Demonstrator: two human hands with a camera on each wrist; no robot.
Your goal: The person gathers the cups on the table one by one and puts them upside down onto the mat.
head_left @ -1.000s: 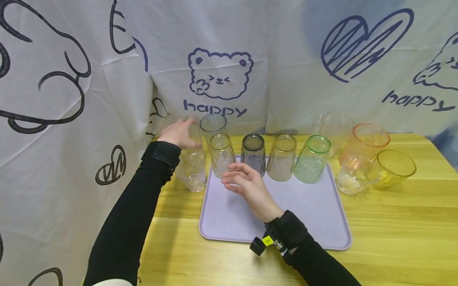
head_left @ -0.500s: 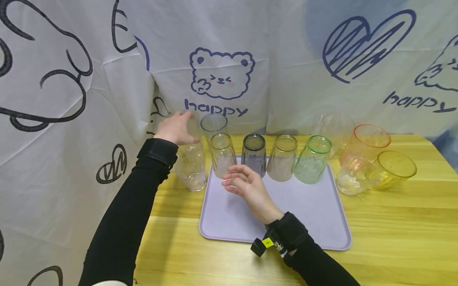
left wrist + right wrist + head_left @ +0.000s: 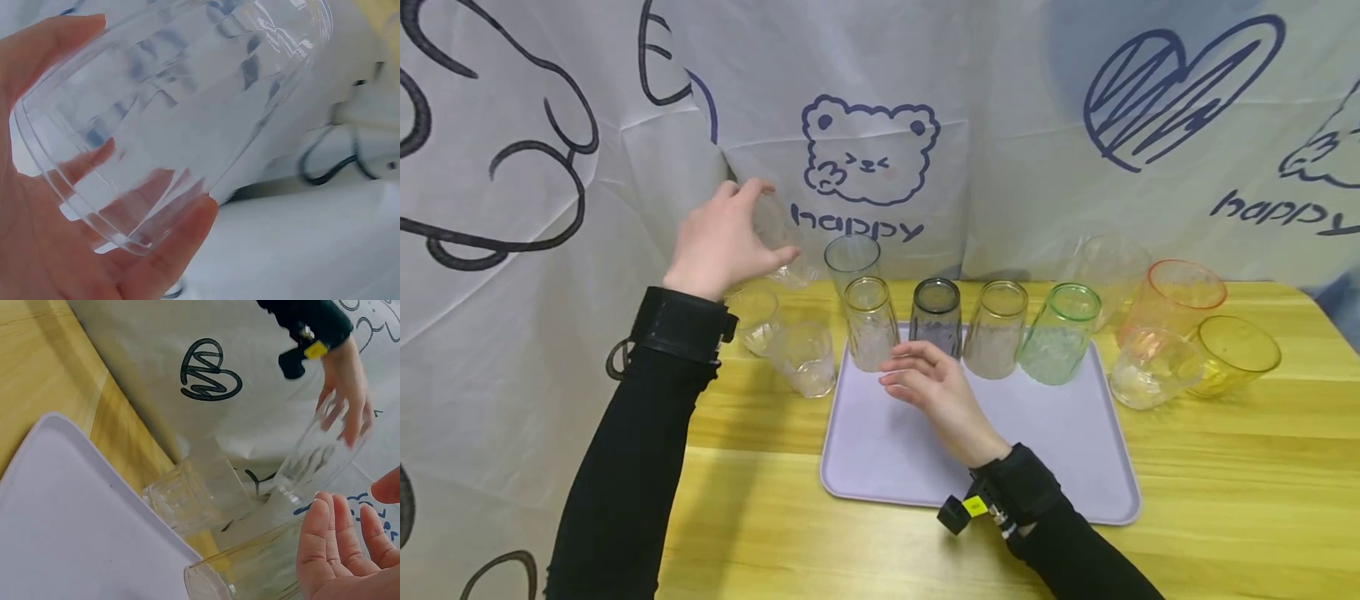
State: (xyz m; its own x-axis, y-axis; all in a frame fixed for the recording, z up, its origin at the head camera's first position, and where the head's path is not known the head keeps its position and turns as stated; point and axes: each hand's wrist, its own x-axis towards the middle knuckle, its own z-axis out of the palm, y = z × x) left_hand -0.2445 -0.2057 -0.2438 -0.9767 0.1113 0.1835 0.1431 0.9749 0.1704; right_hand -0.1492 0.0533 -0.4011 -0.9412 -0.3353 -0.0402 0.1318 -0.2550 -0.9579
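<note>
My left hand (image 3: 722, 242) grips a clear glass (image 3: 187, 119) near one end, holding it raised at the back left beside the cloth wall. In the left wrist view, its thumb and fingers wrap the glass, some of them seen through its side. Two more clear glasses, one at the tray's left edge (image 3: 807, 362) and one farther left (image 3: 754, 321), stand below. Over the tray (image 3: 917, 467), my right hand (image 3: 943, 400) hovers with relaxed fingers and nothing in them. Behind it, tinted glasses stand in a row: amber (image 3: 871, 333), dark grey (image 3: 936, 329), brownish (image 3: 995, 337), green (image 3: 1058, 342).
A tall grey-rimmed glass (image 3: 852, 260) stands behind the amber one. Right of the tray are a tilted clear glass (image 3: 1150, 371), a yellow glass (image 3: 1236, 354), a pink glass (image 3: 1180, 296) and a faint clear one (image 3: 1105, 271). Printed cloth (image 3: 1000, 167) hangs behind the table.
My left hand has risen and moved left, lifting the clear glass away from the others and uncovering the glasses below. The right hand has stayed nearly in place.
</note>
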